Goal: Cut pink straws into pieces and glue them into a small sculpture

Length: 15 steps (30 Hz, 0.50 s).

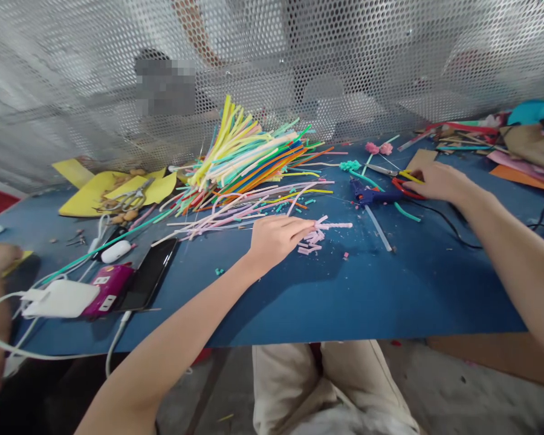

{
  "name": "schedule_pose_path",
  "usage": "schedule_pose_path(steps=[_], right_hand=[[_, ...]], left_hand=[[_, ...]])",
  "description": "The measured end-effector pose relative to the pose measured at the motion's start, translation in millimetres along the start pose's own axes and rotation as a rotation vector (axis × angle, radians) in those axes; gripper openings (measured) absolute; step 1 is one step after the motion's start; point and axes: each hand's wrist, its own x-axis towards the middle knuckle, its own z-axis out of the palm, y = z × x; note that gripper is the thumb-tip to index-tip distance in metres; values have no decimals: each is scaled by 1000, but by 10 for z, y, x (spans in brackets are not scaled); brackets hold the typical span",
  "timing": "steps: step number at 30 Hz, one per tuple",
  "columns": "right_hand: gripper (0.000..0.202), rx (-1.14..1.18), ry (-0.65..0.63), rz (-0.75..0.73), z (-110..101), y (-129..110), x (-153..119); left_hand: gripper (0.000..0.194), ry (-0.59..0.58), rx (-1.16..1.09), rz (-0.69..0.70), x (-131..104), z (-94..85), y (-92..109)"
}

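My left hand (281,238) is closed, fingers pinched on a pale pink pipe cleaner (338,225) whose end sticks out to the right. Right beside those fingertips lie several short cut pink pieces (312,243). Further right, my right hand (439,181) has its fingers curled at the handles of the scissors (385,171), one handle red and the other yellow; the blades point left. A dark blue glue gun (374,194) with a clear glue stick (378,228) lies just below the scissors, partly overlapped by the red handle.
A big heap of coloured pipe cleaners (254,160) lies at the back. Pink flower shapes (378,148) and a teal piece (350,165) are behind the scissors. At left are a phone (152,275), white charger (63,299), cables and another person's hand (0,257). A perforated metal screen (254,36) stands behind.
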Motion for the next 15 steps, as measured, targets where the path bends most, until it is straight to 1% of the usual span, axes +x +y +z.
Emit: schedule_pose_path(steps=[3,6,9,12,14,15], right_hand=[[27,-31,-72,32,54,65,82],[28,-42,-91,49,17,10,113],[35,-69,-99,84,-55,-73,89],[51,-101,-54,209,-168,-159,34],[61,-76,20,293,-271,-235,-14],[63,-28,63,310,-327,-285,-42]], left_hand=[[12,25,-46,-15,-22,2,-29],[11,24,-64,-71,-53,11,-74],[11,37,-42,-68,-65,13,-123],[13,57,-23,-69,-58,-7,-161],[12,75,-32,-89,-55,-29,-175],[11,89,-39,-91,-56,-40,-178]])
